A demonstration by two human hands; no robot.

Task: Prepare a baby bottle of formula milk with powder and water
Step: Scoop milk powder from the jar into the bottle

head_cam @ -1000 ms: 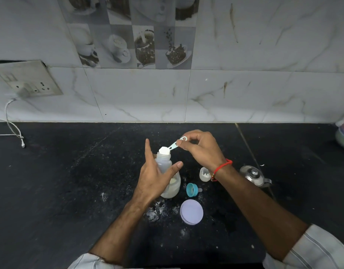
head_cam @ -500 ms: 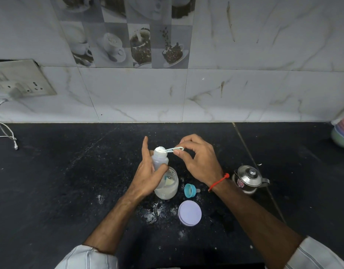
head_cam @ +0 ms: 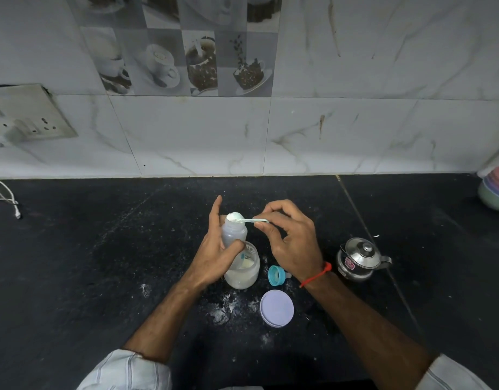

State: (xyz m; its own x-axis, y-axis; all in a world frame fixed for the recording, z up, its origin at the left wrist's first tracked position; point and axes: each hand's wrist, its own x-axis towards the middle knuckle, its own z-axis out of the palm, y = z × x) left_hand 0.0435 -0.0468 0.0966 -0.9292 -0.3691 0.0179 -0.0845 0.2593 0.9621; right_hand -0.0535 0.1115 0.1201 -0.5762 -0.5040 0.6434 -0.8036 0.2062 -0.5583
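Note:
A translucent baby bottle (head_cam: 233,233) stands open on the black counter (head_cam: 102,277), and my left hand (head_cam: 214,254) grips its body, forefinger stretched up beside the neck. My right hand (head_cam: 290,243) pinches the handle of a small scoop (head_cam: 244,219). The scoop's bowl, heaped with white powder, rests level on the bottle's mouth. Just in front of the bottle stands an open clear powder jar (head_cam: 244,273) with white powder inside. The teal bottle ring with its teat (head_cam: 277,275) lies on its side to the jar's right.
A round lilac lid (head_cam: 277,308) lies flat near the front. A small steel kettle (head_cam: 359,258) stands at the right. Spilled powder (head_cam: 225,309) dots the counter. Stacked coloured bowls (head_cam: 495,192) sit at the far right edge; a wall socket (head_cam: 31,116) and white cable (head_cam: 6,198) are left.
The scoop has come down from a tilt to lie level on the bottle's mouth. My right hand has dropped lower and now hides the small white cap behind it.

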